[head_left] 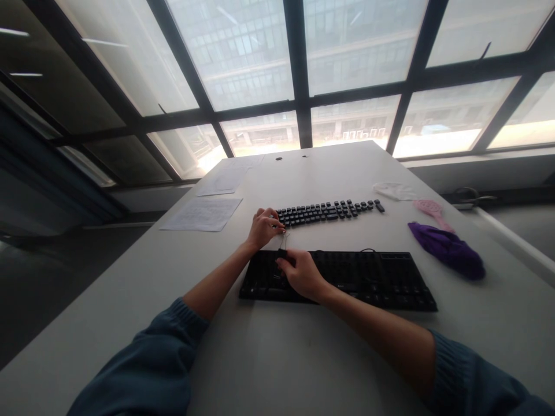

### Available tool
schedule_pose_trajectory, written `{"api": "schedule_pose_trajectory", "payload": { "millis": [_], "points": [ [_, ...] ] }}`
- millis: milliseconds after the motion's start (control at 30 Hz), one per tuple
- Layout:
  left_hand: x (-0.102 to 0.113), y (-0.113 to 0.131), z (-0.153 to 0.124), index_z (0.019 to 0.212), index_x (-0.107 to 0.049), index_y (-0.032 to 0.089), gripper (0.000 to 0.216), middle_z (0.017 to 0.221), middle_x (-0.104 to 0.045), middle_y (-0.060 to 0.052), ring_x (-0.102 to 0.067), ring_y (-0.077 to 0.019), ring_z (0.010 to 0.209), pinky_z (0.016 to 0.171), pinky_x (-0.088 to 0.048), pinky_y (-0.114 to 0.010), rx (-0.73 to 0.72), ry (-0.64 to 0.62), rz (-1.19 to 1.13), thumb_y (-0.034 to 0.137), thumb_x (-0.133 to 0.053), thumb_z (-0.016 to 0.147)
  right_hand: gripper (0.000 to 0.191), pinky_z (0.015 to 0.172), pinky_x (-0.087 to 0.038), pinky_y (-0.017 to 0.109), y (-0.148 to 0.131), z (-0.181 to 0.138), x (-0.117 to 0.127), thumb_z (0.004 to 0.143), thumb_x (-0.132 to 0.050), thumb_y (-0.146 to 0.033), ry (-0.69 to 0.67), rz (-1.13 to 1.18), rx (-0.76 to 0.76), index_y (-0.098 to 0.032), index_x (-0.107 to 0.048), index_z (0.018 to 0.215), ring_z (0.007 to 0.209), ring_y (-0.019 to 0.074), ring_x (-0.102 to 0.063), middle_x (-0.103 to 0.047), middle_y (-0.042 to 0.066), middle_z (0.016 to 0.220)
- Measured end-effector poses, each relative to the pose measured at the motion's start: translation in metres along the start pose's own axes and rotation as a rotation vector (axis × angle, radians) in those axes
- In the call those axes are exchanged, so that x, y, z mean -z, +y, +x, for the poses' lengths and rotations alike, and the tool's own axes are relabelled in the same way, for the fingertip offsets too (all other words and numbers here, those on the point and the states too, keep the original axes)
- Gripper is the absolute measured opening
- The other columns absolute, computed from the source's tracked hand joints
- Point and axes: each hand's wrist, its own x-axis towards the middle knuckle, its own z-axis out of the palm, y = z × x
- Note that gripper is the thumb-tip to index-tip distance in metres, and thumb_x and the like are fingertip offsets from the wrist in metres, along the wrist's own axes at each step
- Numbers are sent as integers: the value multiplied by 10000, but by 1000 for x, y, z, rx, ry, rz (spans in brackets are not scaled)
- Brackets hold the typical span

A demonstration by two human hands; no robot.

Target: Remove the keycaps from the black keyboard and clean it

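My right hand [299,271] is closed on the black handle of a wire keycap puller [282,252], above the left part of a black keyboard [373,277]. The puller's thin wires point away from me, up to the fingertips of my left hand [262,226]. Those fingers are pinched at the wire ends around what looks like a small dark keycap [281,227], mostly hidden. Just beyond, loose black keycaps [321,212] lie in keyboard-like rows on the white table. My left hand covers the left end of these rows.
Printed paper sheets [203,214] lie on the white table [303,358] at the left. On the right are a purple cloth item [446,249], a pink brush-like object [432,212] and a crumpled whitish piece [393,190]. Large windows [355,52] stand behind the table.
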Motion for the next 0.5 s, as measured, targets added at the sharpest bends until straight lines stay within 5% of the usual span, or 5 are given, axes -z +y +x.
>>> {"api": "schedule_pose_trajectory", "payload": {
  "millis": [267, 500],
  "points": [
    [4, -1, 1, 804, -789, 259, 161, 975, -629, -37, -504, -223, 973, 920, -427, -361, 26, 43, -54, 320, -861, 673, 173, 567, -385, 234, 4, 1, -1, 854, -558, -261, 6, 37, 3, -157, -598, 721, 623, 146, -542, -598, -5, 655],
    [49, 25, -25, 906, -744, 202, 182, 885, -640, -36, -556, -194, 878, 887, -425, -349, 109, 213, -86, 345, -632, 901, 160, 633, -415, 250, -3, -1, 1, 869, -567, -251, 79, -5, 75, -157, -646, 765, 675, 160, -558, -627, 7, 691]
  ]
}}
